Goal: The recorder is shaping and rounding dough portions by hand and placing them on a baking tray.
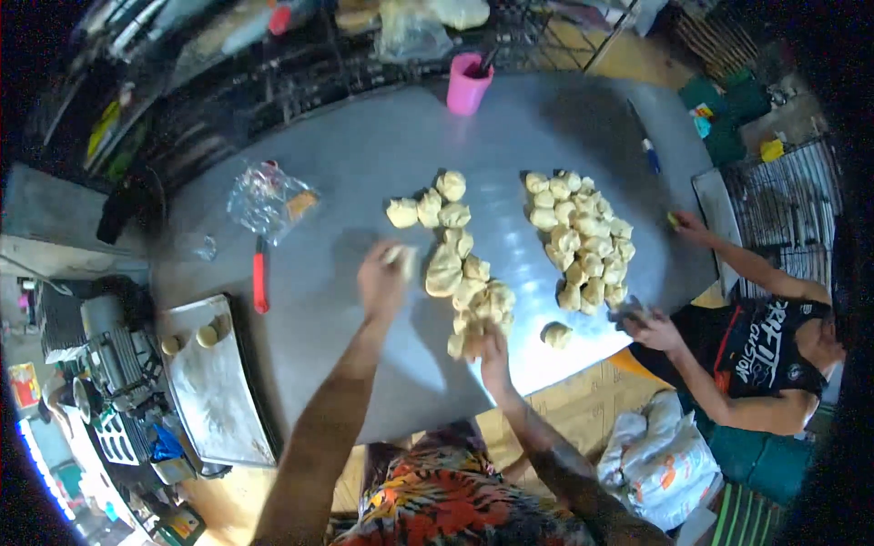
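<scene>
The grey metal desk (364, 164) filled most of the room in front of me, crowded round with shelves and clutter, and I stood at its near edge with both arms stretched over it. My left hand (382, 278) was curled round a small dough piece (401, 257), the grip pinched shut on it and lifted just off the desk, probably so I could work it free of the rest. My right hand (492, 350) lay flat-fingered against the near end of the dough row (469, 300), touching the lowest lumps; I could not tell whether that grip had closed on one or only rested there. The row ran away from me, just right of my left hand, so the next lump was always near. A bigger dough heap (583, 241) sat further right, close to another person's hands (651, 328) at the desk's edge, with one stray ball (556, 335) between us. A red knife (260, 280) and a crumpled plastic bag (269, 196) lay off to my left, well apart from the dough, a floured tray (214, 391) waited at the corner, and a pink cup (468, 84) stood at the far side.
</scene>
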Demonstrator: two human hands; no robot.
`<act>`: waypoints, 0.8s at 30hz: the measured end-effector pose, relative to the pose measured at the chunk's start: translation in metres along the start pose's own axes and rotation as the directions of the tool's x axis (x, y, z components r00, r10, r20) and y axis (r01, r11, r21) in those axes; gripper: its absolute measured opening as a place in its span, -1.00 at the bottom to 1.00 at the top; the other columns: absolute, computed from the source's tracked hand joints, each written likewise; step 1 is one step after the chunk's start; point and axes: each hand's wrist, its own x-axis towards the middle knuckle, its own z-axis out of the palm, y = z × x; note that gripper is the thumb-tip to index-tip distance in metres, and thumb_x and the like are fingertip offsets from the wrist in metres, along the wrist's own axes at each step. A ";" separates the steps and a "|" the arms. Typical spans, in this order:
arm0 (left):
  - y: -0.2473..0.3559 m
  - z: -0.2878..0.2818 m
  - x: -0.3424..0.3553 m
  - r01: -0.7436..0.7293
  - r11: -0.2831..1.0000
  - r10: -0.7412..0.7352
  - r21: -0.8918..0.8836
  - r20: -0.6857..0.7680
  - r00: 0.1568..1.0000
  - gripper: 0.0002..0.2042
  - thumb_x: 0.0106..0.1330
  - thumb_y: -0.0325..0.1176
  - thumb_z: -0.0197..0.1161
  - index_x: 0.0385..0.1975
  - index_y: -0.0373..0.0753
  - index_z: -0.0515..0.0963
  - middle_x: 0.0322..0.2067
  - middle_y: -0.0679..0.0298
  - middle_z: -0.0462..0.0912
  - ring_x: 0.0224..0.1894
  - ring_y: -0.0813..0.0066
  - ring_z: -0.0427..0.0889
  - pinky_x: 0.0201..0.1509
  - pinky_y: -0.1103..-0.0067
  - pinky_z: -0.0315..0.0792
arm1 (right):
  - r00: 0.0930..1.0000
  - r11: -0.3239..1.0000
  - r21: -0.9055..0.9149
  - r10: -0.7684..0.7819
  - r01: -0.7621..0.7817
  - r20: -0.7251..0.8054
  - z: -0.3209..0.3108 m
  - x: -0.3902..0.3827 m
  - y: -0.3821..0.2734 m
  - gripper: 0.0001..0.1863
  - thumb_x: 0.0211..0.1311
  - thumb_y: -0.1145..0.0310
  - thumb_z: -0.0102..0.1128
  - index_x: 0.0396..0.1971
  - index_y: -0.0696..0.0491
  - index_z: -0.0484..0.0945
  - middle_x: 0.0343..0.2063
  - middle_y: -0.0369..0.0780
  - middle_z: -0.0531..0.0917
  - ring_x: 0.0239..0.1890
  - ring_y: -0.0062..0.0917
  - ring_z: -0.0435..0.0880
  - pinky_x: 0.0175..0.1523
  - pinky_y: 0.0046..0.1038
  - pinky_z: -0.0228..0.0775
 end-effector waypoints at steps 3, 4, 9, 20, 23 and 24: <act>-0.029 -0.153 -0.052 0.189 0.809 -0.383 -0.557 -0.256 0.887 -0.78 0.36 -0.51 0.31 -0.02 -0.23 0.66 -0.15 0.22 0.72 -0.20 0.43 0.69 -0.15 0.46 0.58 | 0.991 0.825 -0.559 0.126 -0.084 0.037 0.039 -0.055 -0.009 -0.74 0.59 0.18 0.08 -0.22 0.07 0.50 -0.53 -0.36 0.49 -0.60 -0.64 0.37 -0.47 -0.55 0.28; 0.000 -0.172 -0.083 0.336 0.914 -0.390 -0.229 -0.263 0.882 -0.83 0.40 -0.44 0.27 -0.06 -0.28 0.65 -0.19 0.22 0.70 -0.26 0.41 0.64 -0.18 0.43 0.55 | 0.995 0.717 -0.697 0.072 -0.004 0.069 0.044 -0.073 -0.019 -0.74 0.56 0.17 0.11 -0.22 0.07 0.50 -0.47 -0.31 0.51 -0.54 -0.56 0.42 -0.40 -0.46 0.32; -0.007 -0.353 -0.272 -0.141 0.689 0.484 0.711 -0.306 0.820 -0.81 0.36 -0.42 0.17 -0.10 -0.34 0.57 -0.06 -0.08 0.50 -0.09 -0.06 0.43 0.14 0.09 0.35 | 0.717 -0.169 -0.716 -0.065 0.677 0.694 0.061 -0.118 0.044 -0.77 0.47 0.20 0.17 -0.23 0.07 0.53 -0.30 -0.17 0.52 -0.34 -0.32 0.50 -0.21 -0.25 0.35; -0.023 -0.336 -0.249 -0.051 0.719 -0.032 0.693 0.107 0.994 -0.73 0.25 -0.30 0.23 -0.09 -0.24 0.52 -0.10 -0.07 0.50 -0.04 -0.17 0.47 0.08 0.05 0.38 | 0.704 -0.363 -0.759 -0.297 0.541 0.645 0.069 -0.080 0.134 -0.74 0.31 0.38 0.17 -0.03 0.07 0.54 -0.07 -0.05 0.51 -0.11 -0.14 0.51 0.04 -0.12 0.35; -0.028 -0.347 -0.244 -0.150 0.583 0.046 0.798 0.151 0.987 -0.67 0.20 -0.31 0.30 -0.06 -0.23 0.49 -0.09 -0.04 0.53 0.00 -0.14 0.49 0.14 0.06 0.39 | 0.712 -0.427 -0.741 -0.264 0.518 0.650 0.082 -0.068 0.125 -0.72 0.28 0.41 0.18 -0.02 0.06 0.54 -0.08 -0.06 0.52 -0.12 -0.13 0.52 0.03 -0.13 0.35; -0.033 -0.352 -0.244 -0.199 0.499 0.081 0.844 0.183 0.980 -0.64 0.17 -0.32 0.34 -0.04 -0.22 0.48 -0.08 -0.02 0.54 0.02 -0.13 0.50 0.17 0.06 0.39 | 0.717 -0.453 -0.734 -0.253 0.506 0.650 0.084 -0.063 0.126 -0.71 0.26 0.42 0.18 -0.01 0.06 0.54 -0.09 -0.06 0.52 -0.12 -0.13 0.52 0.03 -0.13 0.36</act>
